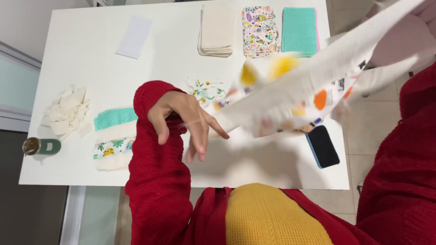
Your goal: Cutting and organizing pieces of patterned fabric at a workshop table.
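Left hand (184,120) in a red knit sleeve is up over the white table (86,54), fingers spread loose and pointing down, not gripping anything afaict. The white cloth w/ colourful cartoon print (290,97) is blurry, stretched in the air just right of that hand, running up toward the top right corner; near end looks close to the fingertips, can't tell if touching. Right hand is out of frame. Black phone in blue case (323,146) lies under the cloth's lower edge.
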